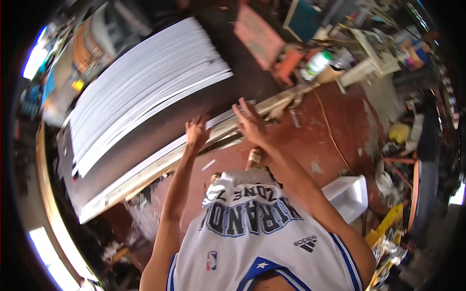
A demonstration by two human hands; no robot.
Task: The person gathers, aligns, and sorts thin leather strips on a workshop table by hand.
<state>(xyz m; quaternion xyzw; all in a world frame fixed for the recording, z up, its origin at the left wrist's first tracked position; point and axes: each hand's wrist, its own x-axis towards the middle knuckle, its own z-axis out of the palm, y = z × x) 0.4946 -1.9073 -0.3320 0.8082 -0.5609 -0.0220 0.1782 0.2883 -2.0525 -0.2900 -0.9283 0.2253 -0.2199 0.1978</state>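
A long white strip (145,170) lies along the near edge of a dark tabletop (141,128). At this strip my left hand (196,133) reaches over the table edge, its fingers bent and slightly apart. My right hand (252,127) is farther right by the strip's other end, with fingers stretched out and spread. Behind both hands a wide stack of thin white strips (145,72) covers much of the table, fanned in long parallel rows.
A green-capped white container (318,65) stands near red-orange metal parts (286,63) at the table's right end. A white bin (345,196) sits on the red floor (310,145) to my right. An orange cord (330,128) crosses the floor. Tools and scrap crowd the right side.
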